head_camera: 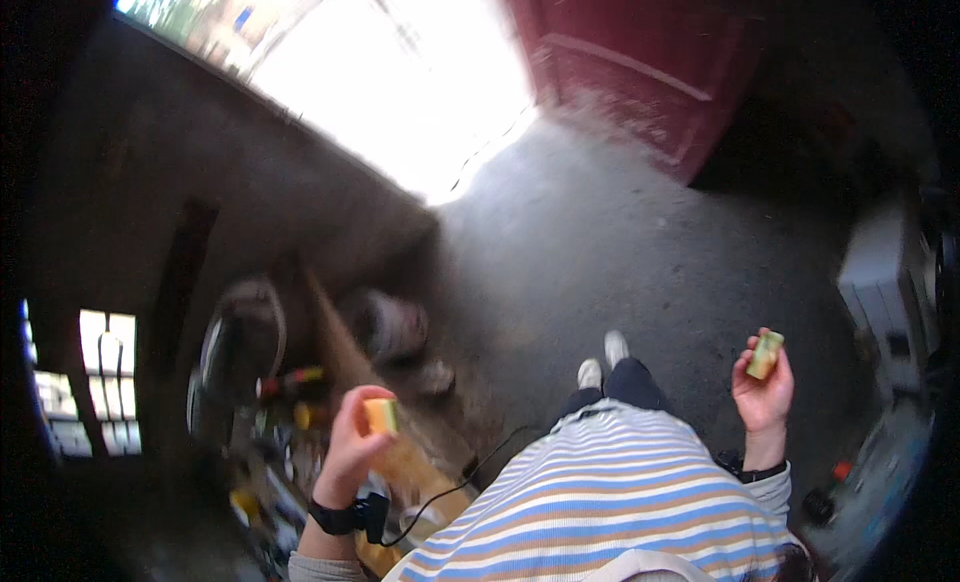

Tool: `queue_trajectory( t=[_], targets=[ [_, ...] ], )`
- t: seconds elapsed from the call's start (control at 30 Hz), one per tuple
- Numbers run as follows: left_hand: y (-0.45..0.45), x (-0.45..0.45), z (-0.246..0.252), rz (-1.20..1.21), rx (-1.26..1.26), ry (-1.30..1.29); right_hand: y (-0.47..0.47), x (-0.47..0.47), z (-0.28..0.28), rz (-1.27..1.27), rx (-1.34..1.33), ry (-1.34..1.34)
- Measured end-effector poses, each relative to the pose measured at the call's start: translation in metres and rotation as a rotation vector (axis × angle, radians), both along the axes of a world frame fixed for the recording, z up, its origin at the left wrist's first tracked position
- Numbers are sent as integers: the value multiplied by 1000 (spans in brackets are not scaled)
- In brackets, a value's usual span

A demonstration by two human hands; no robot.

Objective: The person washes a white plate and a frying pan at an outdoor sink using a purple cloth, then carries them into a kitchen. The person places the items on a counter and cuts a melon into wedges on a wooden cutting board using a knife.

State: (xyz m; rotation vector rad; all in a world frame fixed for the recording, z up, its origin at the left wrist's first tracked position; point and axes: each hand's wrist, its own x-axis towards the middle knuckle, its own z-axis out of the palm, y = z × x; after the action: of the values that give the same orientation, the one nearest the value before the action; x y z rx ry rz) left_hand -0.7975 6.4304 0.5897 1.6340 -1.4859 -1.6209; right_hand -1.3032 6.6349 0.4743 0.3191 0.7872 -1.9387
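Observation:
In my left hand [352,439], at the lower left, is a piece of orange-fleshed melon [381,417] with a green edge, pinched between thumb and fingers. My right hand [763,387], out to the right with its palm up, holds another melon piece [765,355], green and pale orange, in its fingers. Black bands circle both wrists, and a black cable runs from the left one across my striped shirt. Below the left hand lies a wooden surface [416,462] with a whitish round container on it.
A bright doorway [390,79] and a dark red door [637,64] are ahead. Blurred tools and clutter [277,469] crowd the bench at left, near a white bucket [397,323]. A white cabinet-like appliance [877,282] stands at right. Concrete floor [570,259] stretches before my shoes.

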Motion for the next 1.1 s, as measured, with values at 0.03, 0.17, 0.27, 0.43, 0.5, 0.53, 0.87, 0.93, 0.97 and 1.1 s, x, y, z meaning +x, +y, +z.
queue_trajectory(
  t=[0.03,0.17,0.27,0.43,0.5,0.53,0.87,0.93,0.97,1.1],
  targets=[
    [6,18,2,144,33,-19,-17,-12,-11,30,74,21],
    [66,72,10,593,-55,-130,-131,-57,-60,468,153,62],
    [144,66,37,769,-101,-416,-240,-64,-81,822,92,114],
    [258,14,50,1008,-62,-583,-360,8,-78,1271,-53,160],
    [290,-2,48,1194,-40,-473,-372,57,-75,1352,-12,156],
    [305,-16,47,1301,-3,-296,-374,80,-74,1403,-3,144],
    [333,-114,-90,1593,-99,518,-355,201,-40,1743,45,42],
    [312,-124,-120,1500,-65,662,-357,210,-31,1673,122,77],
    [297,-125,-133,1434,-64,742,-358,214,-28,1662,98,34],
    [207,-120,-162,1429,6,892,-382,207,-8,1702,-37,-167]
  ],
)
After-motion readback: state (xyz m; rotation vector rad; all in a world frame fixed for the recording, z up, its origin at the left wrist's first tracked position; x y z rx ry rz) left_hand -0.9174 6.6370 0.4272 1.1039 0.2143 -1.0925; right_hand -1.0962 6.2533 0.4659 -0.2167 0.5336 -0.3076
